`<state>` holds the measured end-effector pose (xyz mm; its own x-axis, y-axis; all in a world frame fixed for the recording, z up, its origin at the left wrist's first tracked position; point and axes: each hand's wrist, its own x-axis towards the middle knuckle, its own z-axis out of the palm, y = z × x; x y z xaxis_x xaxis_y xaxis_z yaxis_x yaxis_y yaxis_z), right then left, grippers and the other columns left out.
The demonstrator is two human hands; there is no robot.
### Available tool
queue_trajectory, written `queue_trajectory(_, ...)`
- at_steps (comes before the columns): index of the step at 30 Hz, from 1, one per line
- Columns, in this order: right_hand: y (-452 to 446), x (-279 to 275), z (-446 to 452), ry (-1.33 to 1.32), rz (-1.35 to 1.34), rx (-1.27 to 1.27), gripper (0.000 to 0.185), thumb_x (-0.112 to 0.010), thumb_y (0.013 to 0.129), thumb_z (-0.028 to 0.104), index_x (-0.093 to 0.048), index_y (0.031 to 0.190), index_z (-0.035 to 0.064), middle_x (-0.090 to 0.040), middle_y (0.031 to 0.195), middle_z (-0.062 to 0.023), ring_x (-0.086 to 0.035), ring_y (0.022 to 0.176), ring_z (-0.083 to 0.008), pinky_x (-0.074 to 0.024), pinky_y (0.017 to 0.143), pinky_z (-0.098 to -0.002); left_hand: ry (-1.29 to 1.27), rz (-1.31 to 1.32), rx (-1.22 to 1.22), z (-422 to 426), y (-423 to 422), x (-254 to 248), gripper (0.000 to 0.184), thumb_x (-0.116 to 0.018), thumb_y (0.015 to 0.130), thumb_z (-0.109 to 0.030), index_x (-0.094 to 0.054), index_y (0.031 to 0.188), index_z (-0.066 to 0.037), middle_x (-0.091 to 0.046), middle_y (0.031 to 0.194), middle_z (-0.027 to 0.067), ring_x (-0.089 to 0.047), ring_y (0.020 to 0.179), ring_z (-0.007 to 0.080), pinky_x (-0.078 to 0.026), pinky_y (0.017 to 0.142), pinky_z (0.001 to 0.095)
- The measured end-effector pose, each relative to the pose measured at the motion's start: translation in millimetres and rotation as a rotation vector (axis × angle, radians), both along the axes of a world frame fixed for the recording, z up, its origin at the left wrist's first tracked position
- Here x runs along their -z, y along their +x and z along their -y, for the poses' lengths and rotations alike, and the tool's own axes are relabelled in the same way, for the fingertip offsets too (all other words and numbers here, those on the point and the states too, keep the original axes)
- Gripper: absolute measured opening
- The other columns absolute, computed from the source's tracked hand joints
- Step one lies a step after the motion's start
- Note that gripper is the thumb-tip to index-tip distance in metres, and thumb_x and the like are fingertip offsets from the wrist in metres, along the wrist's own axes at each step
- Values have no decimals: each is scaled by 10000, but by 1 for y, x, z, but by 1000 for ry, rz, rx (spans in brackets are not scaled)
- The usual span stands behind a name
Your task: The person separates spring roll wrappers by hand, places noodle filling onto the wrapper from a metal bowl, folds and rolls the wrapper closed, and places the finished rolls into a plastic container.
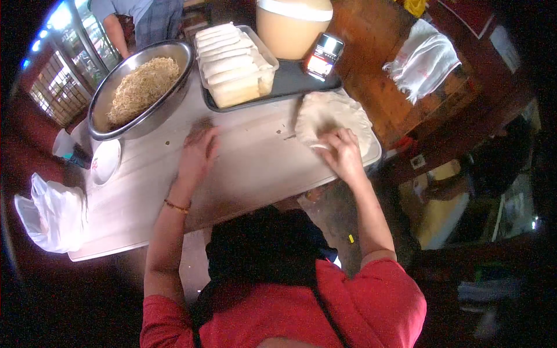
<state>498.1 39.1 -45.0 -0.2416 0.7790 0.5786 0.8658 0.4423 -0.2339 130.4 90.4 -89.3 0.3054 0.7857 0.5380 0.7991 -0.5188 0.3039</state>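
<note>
A stack of thin, pale round wrappers (354, 113) lies at the table's right end. My right hand (343, 153) is over its near left edge, thumb and fingertips pinched together on the edge of a wrapper. My left hand (199, 152), with a beaded bracelet at the wrist, is low over the middle of the table. Motion smears its fingers, and a brownish blur beyond them cannot be made out. Left of it stands a steel bowl (184, 78) of shredded filling (142, 90). Ahead, white rolls (229, 58) fill a clear plastic container (268, 72).
The container stands on a dark tray (290, 86) with a lit phone (324, 56) leaning on a large tan tub (293, 29). At left are a small white dish (105, 162) and a white plastic bag (52, 214). A cloth (422, 61) lies at right. Another person (142, 23) stands beyond the bowl.
</note>
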Motion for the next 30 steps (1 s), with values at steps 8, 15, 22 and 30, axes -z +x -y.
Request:
queue_trajectory(8,-27,-13,6,-157,-87,-358,138,-627,826,177,-675,843,49,-608,806,-118,-571,813,-318,-441,737,-426,2,42,478,51,114,-55,449,-643,840,-219,-512,1230,-37,-576,1174,183,-522,1139,363,-426,949,410)
queue_trajectory(15,-28,-57,9,-677,-697,-683,355,-679,844,149,-566,1149,5,-608,1077,-51,-595,921,-128,-468,831,-260,-480,794,443,49,121,-88,206,-612,893,-200,-568,965,-12,-606,841,45,-536,753,81,-449,688,251)
queue_trajectory(22,-64,-6,-24,-1002,-941,-623,341,-695,807,104,-580,1117,20,-642,1009,-26,-596,885,-99,-485,765,-261,-669,929,39,27,14,-51,140,-683,830,-201,-623,906,-101,-567,814,-54,-503,796,64,-411,706,216)
queue_trajectory(30,-152,42,-86,-928,-632,-749,130,-672,818,96,-657,912,7,-655,798,-14,-573,727,-80,-465,639,-264,-491,951,-212,59,-75,-4,189,-596,911,-221,-610,766,-100,-496,662,-94,-390,579,20,-301,506,202)
